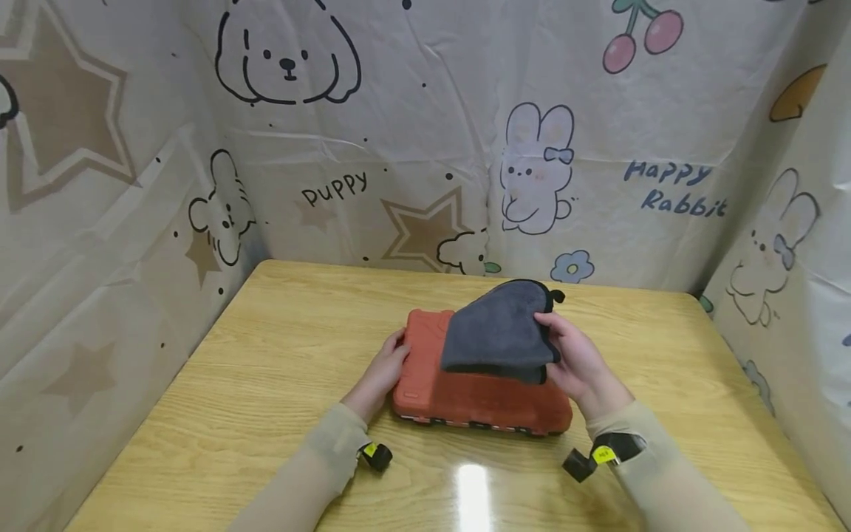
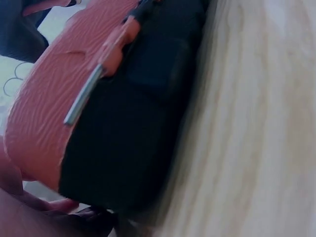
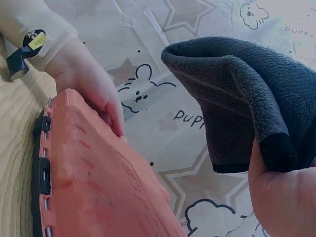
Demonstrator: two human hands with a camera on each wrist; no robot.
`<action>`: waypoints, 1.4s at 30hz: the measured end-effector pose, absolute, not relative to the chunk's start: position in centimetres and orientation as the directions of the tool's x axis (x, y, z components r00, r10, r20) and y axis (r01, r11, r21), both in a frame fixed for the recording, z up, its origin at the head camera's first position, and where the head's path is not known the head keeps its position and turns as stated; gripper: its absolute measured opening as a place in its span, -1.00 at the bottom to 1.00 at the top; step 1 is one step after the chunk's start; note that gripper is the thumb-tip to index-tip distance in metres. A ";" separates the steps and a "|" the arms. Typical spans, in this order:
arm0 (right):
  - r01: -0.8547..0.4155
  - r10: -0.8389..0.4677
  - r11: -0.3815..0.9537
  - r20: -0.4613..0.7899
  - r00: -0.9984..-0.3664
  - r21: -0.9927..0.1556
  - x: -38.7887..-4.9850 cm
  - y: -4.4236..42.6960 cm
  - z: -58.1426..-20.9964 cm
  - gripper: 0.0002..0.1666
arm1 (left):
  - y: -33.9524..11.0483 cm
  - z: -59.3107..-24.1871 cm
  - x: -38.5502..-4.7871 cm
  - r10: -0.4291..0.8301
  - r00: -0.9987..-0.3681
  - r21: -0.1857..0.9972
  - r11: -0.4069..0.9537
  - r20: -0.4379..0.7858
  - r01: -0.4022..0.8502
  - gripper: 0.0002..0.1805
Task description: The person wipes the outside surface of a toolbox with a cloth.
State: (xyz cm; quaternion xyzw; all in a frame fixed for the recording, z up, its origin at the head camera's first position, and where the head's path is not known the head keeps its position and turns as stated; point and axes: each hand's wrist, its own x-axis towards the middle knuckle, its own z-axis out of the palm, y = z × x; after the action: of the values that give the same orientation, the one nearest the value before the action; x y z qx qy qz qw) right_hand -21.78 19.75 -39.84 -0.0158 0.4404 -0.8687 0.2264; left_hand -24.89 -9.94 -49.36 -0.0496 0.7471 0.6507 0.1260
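Note:
An orange-red hard plastic case (image 1: pixel 420 369) with a black lower half lies closed on the wooden table. My left hand (image 1: pixel 383 369) grips its left end; in the right wrist view the left hand (image 3: pixel 91 81) curves over that edge. A folded dark grey towel (image 1: pixel 499 329) with black trim is held above the case by my right hand (image 1: pixel 581 366). Seen from the right wrist, the towel (image 3: pixel 232 98) hangs in loose folds, its black-edged corner between thumb and fingers. In the left wrist view the case (image 2: pixel 54 103) shows a metal pin along its seam.
The wooden table (image 1: pixel 279 318) stretches out around the case. Printed fabric (image 1: pixel 399 111) with cartoon animals and stars hangs along the back and both sides. Small black cameras (image 1: pixel 377 456) are strapped to both wrists.

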 end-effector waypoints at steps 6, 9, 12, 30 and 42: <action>0.395 -0.411 -0.505 -0.189 -0.892 -0.767 -22.3 19.6 -39.9 -0.37 | -10.9 -48.5 -25.1 -0.014 -0.987 0.967 0.199 -0.157 -0.157 -0.42; 0.391 -0.407 -0.456 -0.204 -0.891 -0.800 -22.4 19.5 -40.1 -0.34 | -11.1 -47.4 -24.9 -0.078 -0.996 0.962 0.272 0.036 0.013 -0.49; 0.385 -0.410 -0.399 -0.214 -0.887 -0.832 -22.4 19.4 -40.2 -0.26 | -10.9 -45.9 -24.6 -0.075 -0.982 0.940 0.310 0.172 0.141 -0.58; 0.368 -0.404 -0.455 -0.181 -0.897 -0.811 -22.2 18.0 -40.2 -0.47 | -7.5 -42.8 -23.5 0.678 -0.717 0.811 -0.320 -0.165 -0.489 -0.29; 0.378 -0.437 -0.483 -0.157 -0.885 -0.790 -21.9 18.0 -41.3 -0.61 | -6.3 -42.4 -23.4 0.559 -0.819 0.873 -0.324 -0.134 -0.364 -0.39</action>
State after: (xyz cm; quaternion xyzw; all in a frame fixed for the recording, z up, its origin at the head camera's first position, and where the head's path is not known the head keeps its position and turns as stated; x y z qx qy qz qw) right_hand -21.86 17.96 -41.26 -0.0328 0.4498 -0.8605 0.2370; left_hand -23.35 -6.33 -42.37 0.0962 0.5065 0.8079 0.2854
